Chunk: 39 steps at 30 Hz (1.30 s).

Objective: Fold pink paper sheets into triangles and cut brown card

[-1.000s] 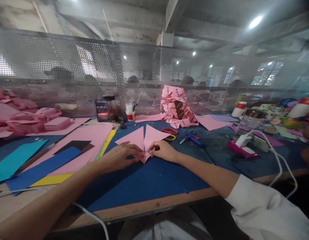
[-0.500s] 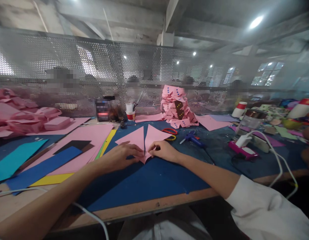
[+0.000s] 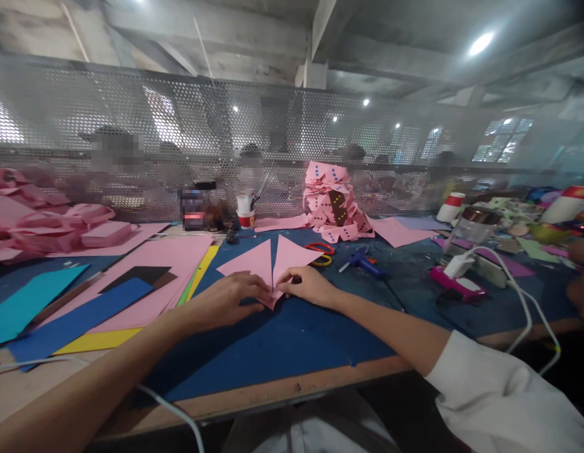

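Two pointed flaps of pink paper [image 3: 296, 253] spread upward like wings from a narrow tip on the blue table mat. A slit runs between them down toward the tip. My left hand [image 3: 235, 296] lies over the left flap's lower part, its fingertips pressed on the paper close to the slit. From the other side my right hand [image 3: 308, 286] pinches the right flap near its base, thumb and fingers together. Both hands cover part of the lower paper. Beyond my right hand lie scissors [image 3: 327, 248] with red and yellow handles and a blue glue gun [image 3: 367, 261].
Blue [image 3: 84, 318] and teal strips [image 3: 37, 302] rest at left beside pink sheets [image 3: 179, 264]. A dotted pink paper stack [image 3: 336, 201] stands at the back. At right are a glass jar [image 3: 476, 226], a magenta device [image 3: 457, 286] and a white cable [image 3: 523, 302]. Another person's hand [image 3: 582, 277] shows at far right.
Almost nothing differs. Both hands stay on the pink paper, with only a slight shift of the fingers; the whole view has moved a little.
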Motion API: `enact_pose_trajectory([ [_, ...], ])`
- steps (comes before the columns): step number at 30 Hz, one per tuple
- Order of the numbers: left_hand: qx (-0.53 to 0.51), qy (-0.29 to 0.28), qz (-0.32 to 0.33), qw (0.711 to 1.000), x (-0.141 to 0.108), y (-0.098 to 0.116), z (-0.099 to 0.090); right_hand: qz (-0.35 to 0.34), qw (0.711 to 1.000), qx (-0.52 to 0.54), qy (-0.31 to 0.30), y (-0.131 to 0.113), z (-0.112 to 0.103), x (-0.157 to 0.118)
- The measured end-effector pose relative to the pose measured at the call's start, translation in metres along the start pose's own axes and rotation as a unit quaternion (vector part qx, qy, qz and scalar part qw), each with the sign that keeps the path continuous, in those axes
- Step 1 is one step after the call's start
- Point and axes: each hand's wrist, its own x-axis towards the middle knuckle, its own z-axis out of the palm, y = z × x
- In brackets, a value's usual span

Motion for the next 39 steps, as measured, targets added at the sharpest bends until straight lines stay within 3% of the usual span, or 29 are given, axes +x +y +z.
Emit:
enact_pose_trajectory([
  [7,0.001,-0.001,-0.013,1.000,-0.0001,0.0014,-0.0006,-0.008,0.999,-0.041,0.004,0.0002,0.0005,0.0007],
  [26,-0.003,0.004,0.014,1.000,-0.0007,-0.0002,-0.0012,-0.008,0.999,-0.039,0.003,0.0009,-0.0018,-0.0003],
  [39,-0.035,-0.004,-0.001,0.999,-0.0004,0.0081,-0.0027,-0.002,0.999,-0.044,0.004,-0.0041,0.0001,-0.0020],
])
